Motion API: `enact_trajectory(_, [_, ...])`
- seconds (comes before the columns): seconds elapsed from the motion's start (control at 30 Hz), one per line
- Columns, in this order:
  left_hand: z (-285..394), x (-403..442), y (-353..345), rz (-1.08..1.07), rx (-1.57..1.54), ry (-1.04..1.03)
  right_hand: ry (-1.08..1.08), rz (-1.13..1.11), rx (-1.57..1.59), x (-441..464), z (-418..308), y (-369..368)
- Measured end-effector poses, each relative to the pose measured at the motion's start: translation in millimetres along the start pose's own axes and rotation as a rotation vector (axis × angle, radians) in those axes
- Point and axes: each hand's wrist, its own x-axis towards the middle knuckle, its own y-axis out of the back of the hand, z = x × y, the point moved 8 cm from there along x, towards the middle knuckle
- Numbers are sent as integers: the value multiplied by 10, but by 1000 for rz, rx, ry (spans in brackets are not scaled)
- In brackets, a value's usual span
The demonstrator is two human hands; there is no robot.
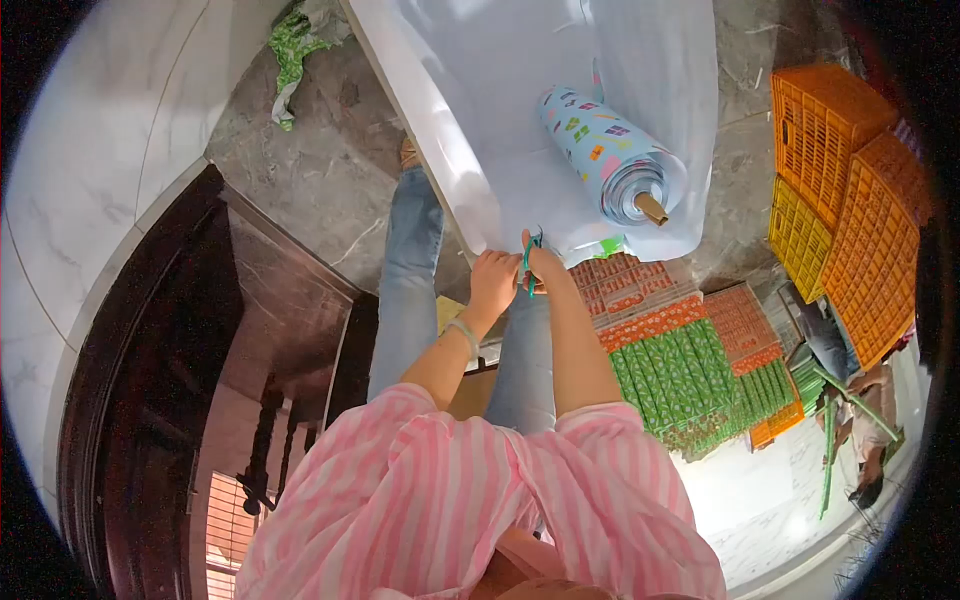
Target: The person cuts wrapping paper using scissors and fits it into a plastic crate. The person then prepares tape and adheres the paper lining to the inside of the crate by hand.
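Observation:
My right hand (543, 266) is closed around a pair of scissors (534, 246) with teal handles, at the near edge of a white paper sheet (520, 150). Right beside it, my left hand (495, 281) grips the near left corner of that sheet, its fingertips partly hidden. On the sheet, a little beyond my right hand, lies a thick roll of light blue wrapping paper (602, 140) with small colourful prints. A cardboard core (651, 208) sticks out of its near end.
Bundles of green patterned paper (672, 372) and reddish packs (640, 295) are stacked at the right. Orange crates (872, 250) and a yellow crate (798, 238) stand farther right, with another person (868, 430) below them. Green scrap (290, 70) lies on the grey floor, upper left.

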Motion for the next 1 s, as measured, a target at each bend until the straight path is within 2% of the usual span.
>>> enact_trajectory(0.07, [-57, 2, 44, 50, 16, 55, 11, 26, 60, -49, -62, 23])
enact_trajectory(0.1, [115, -152, 15, 13, -23, 74, -45, 33, 57, -191, 227, 59])
enact_trajectory(0.17, [105, -83, -10, 6, -30, 5, -39, 23, 222, -134, 231, 74])
enact_trajectory(0.4, [25, 23, 71, -43, 0, -61, -51, 12, 327, 169, 120, 148])
enact_trajectory(0.6, [28, -8, 15, -66, 13, -72, 90, -53, 217, 512, 203, 91])
enact_trajectory(0.67, [-16, -4, 54, -2, -19, -27, 142, -60, 171, 567, 245, 72])
enact_trajectory(0.73, [-73, -8, 19, -26, -36, 17, 80, -141, 505, -69, 130, 107])
enact_trajectory(0.87, [-84, 43, 17, 19, -103, 48, 43, -208, 583, -368, 291, 96])
enact_trajectory(1.0, [-70, 30, -21, -20, -78, 63, 22, -222, 493, -417, 285, 46])
